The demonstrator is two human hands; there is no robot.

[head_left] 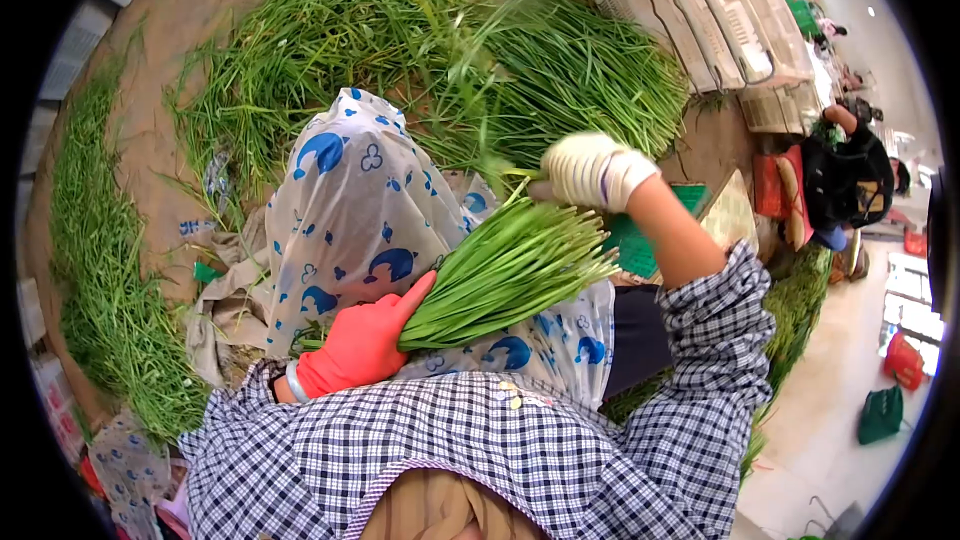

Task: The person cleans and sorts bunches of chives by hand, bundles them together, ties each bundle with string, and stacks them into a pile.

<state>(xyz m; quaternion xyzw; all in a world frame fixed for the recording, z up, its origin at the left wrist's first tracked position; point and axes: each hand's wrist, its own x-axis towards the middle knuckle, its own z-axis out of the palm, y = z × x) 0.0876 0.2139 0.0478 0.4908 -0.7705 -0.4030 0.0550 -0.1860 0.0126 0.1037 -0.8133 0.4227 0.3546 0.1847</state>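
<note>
A bundle of long green stalks (510, 265) lies across my lap, over a clear plastic apron (350, 205) with blue dolphin prints. My left hand (362, 342), in a red glove, is wrapped round the left end of the bundle, with the index finger stretched along it. Above the bundle's upper right side is my right hand (595, 172), in a whitish striped glove. Its fingers are curled round something greyish that I cannot make out, and some thin stalks beside it are blurred by motion.
Loose green stalks (590, 80) are heaped ahead, and another long pile (110, 270) lies at the left. Stacked white crates (690, 15) stand at the upper right. A green crate (635, 245) is beyond my right forearm. Another person in black (850, 175) is at the far right.
</note>
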